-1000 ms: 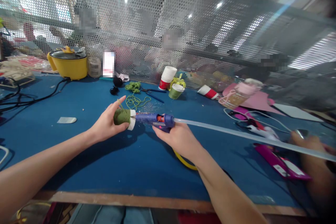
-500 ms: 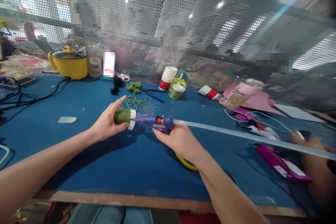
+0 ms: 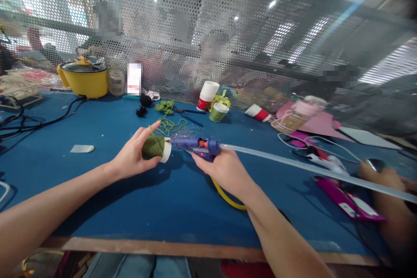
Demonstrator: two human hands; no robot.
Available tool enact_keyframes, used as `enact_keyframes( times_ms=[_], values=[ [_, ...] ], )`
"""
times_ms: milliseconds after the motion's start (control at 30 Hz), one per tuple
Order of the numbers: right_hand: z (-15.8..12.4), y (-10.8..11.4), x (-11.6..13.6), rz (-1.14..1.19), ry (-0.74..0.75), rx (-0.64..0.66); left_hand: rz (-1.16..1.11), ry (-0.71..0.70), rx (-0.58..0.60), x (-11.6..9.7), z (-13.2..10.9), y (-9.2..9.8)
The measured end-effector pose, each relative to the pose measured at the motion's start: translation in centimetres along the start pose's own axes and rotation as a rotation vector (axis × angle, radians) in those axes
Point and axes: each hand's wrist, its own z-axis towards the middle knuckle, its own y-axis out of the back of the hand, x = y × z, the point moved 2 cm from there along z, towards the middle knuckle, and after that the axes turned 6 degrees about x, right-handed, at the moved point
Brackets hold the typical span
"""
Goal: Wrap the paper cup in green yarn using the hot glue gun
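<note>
My left hand (image 3: pixel 135 154) grips a paper cup (image 3: pixel 166 150) on its side, wrapped in green yarn (image 3: pixel 153 147) apart from a white band at its right end. A strand of the yarn runs up over the index finger. My right hand (image 3: pixel 228 169) is closed around a blue glue gun (image 3: pixel 195 145), its nozzle at the white end of the cup. From the back of the gun a long clear glue stick (image 3: pixel 293 164) stretches to the right. Behind the cup, loose green yarn (image 3: pixel 169 124) lies on the blue table (image 3: pixel 137 213).
Pliers (image 3: pixel 192 118), stacked paper cups (image 3: pixel 208 95) and a green-wrapped cup (image 3: pixel 219 113) stand farther back. A yellow pot (image 3: pixel 86 80) is at left. On the right lie a purple power strip (image 3: pixel 350 200) and another person's hand (image 3: pixel 384 178).
The glue gun has shifted slightly right and up, its nozzle now near the upper part of the cup's white end. The cup has turned a little in my left hand.
</note>
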Motion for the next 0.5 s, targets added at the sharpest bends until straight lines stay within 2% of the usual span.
enact_keyframes(
  times_ms=[500],
  values=[
    [0.13, 0.26, 0.07, -0.046, -0.027, -0.012, 0.047, -0.1, 0.027, -0.25, -0.16, -0.09]
  ],
)
